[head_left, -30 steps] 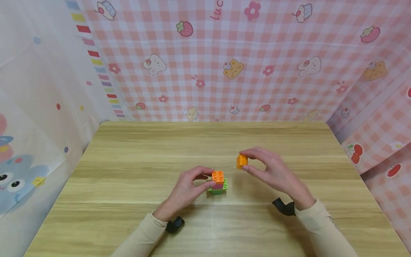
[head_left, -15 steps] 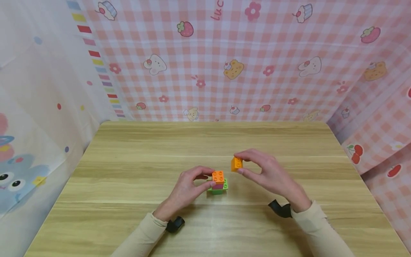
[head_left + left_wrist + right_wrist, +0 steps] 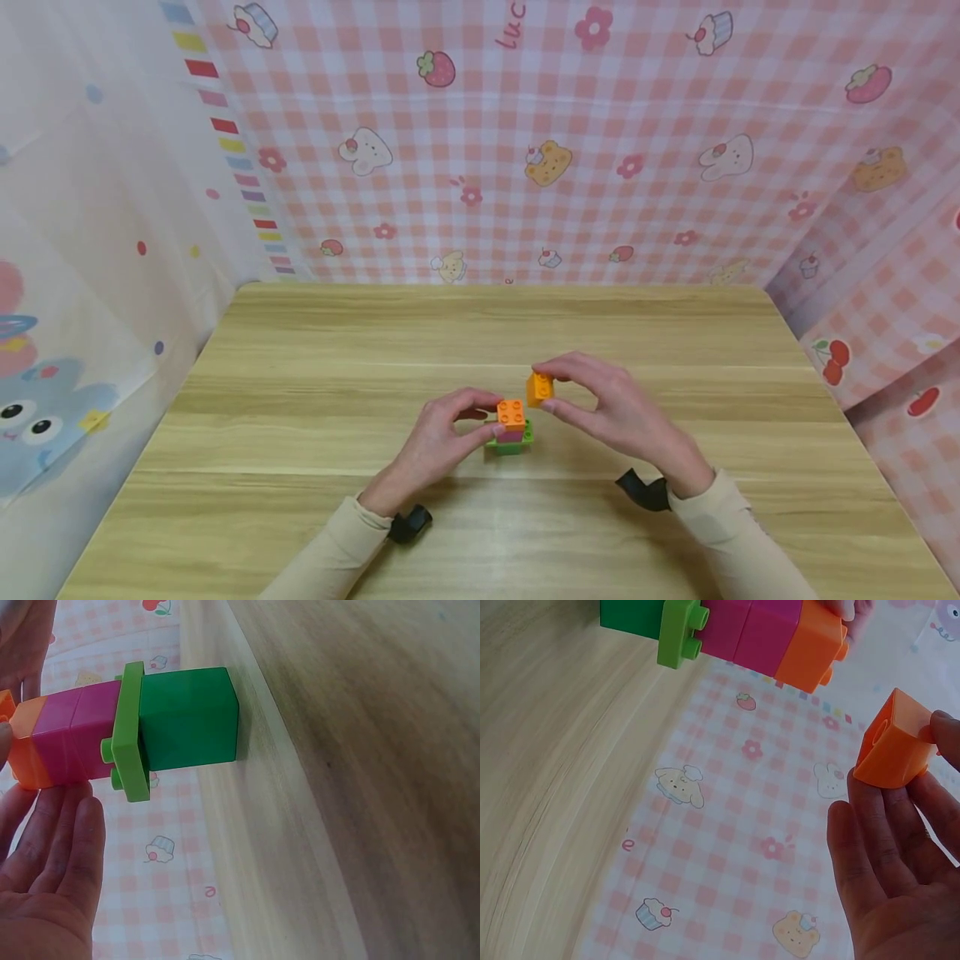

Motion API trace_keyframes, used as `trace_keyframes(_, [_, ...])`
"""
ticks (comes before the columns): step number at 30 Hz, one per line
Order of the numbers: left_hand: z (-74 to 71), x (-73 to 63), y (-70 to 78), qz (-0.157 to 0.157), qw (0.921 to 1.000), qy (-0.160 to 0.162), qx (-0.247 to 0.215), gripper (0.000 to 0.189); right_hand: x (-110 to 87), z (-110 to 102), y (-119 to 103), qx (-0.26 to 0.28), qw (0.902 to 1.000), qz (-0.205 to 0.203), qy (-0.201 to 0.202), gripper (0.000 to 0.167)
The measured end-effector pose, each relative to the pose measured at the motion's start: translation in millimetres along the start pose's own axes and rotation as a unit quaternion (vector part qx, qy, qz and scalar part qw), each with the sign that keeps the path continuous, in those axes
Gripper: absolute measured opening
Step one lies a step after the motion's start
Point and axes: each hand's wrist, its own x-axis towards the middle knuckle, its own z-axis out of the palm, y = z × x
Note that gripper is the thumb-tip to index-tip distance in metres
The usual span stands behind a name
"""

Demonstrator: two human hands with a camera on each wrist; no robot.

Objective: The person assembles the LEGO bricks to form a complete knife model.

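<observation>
A small tower of toy building blocks stands on the table, its dark green block at the bottom. Above that come a flat light green plate, two magenta blocks and an orange block with studs on top. My left hand pinches the tower's upper part between thumb and fingers. In my right hand a loose orange block is pinched by thumb and fingertips, its hollow underside partly showing in the right wrist view. This block hangs just right of the tower's top, slightly higher and apart from it.
The wooden table spreads around both hands. A pink checked cloth rises behind its far edge, and a pale printed cloth hangs at the left. Black straps sit at both wrists.
My right hand has moved left and slightly toward me, carrying the loose orange block closer to the tower. My left hand keeps its grip on the tower in the same place.
</observation>
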Motion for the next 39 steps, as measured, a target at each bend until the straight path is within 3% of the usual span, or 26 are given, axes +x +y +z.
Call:
trace_keyframes(24, [0.0, 2.2, -1.2, 0.005, 0.9999, -0.001, -0.016, 0.028, 10.6, 17, -3, 0.019, 0.9993, -0.025, -0.022, 0.040])
trace_keyframes(39, [-1.4, 2.5, -0.9, 0.007, 0.9999, -0.004, -0.007, 0.030, 14.6, 27, -3, 0.026, 0.9978, -0.023, -0.057, 0.039])
